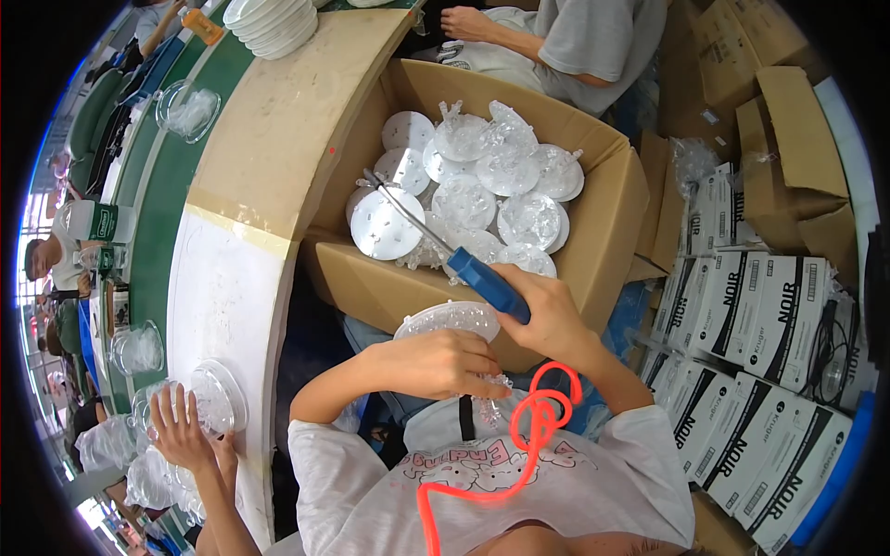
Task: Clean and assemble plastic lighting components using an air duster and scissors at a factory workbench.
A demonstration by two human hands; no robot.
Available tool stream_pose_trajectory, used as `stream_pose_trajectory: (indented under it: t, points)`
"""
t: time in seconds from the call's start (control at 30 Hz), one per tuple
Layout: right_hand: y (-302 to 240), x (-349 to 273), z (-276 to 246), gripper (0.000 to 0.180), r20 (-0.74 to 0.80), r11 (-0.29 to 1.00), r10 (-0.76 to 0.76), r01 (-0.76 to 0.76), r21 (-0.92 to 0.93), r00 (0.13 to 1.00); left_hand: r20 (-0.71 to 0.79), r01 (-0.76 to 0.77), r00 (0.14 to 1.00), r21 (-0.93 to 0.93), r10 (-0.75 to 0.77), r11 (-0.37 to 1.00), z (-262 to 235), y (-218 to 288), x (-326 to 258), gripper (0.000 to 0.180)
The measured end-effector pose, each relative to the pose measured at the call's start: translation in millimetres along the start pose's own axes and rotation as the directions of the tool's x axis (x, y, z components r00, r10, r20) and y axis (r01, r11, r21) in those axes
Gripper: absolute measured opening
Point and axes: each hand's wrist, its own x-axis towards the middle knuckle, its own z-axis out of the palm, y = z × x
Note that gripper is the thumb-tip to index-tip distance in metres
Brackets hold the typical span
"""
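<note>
My left hand [443, 364] is closed around a clear plastic piece with a round disc [450, 320], held in front of my chest. Part of that piece shows below my fingers, and the rest is hidden by the hand. In my right hand [547, 310] is a screwdriver [482, 278] with a blue handle. Its metal shaft points up and left, away from the held piece, across the cardboard box [593, 232]. Several white round discs with clear plastic parts [464, 201] are heaped in that box.
A red coiled cord [538, 417] hangs before my shirt. To the left runs a worktable [232, 278] with clear round covers [220, 394], where another person's hands [190, 440] are. Stacked cartons [756, 315] stand at right. Another person [575, 46] sits beyond the box.
</note>
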Motion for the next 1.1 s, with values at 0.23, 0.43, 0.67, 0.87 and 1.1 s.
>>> stream_pose_trajectory:
  t: [0.23, 0.43, 0.67, 0.87, 1.1]
  points:
    - [4, -2, 7, 0.051, -0.005, 0.997, -0.072, 0.072, -0.025, 0.997, -0.004, 0.004, 1.000, -0.048, -0.004, 0.999, 1, -1, -3, 0.037]
    - [4, -3, 5, 0.050, -0.031, 0.998, -0.063, 0.063, -0.003, 0.998, 0.005, 0.011, 1.000, -0.058, -0.011, 0.998, -1, 0, -3, 0.037]
    - [5, -4, 7, 0.049, -0.063, 0.996, -0.087, 0.085, -0.037, 0.994, 0.028, 0.030, 0.999, -0.060, -0.029, 0.998, -3, 0, -1, 0.035]
    - [9, -6, 11, 0.057, -0.093, 0.995, -0.095, 0.096, 0.001, 0.991, 0.003, 0.020, 1.000, -0.066, -0.020, 0.998, -4, 2, -2, 0.034]
    - [13, -7, 11, 0.038, -0.136, 0.991, -0.077, 0.091, 0.101, 0.988, -0.041, 0.035, 0.998, -0.049, -0.037, 0.998, -6, 4, -6, 0.033]
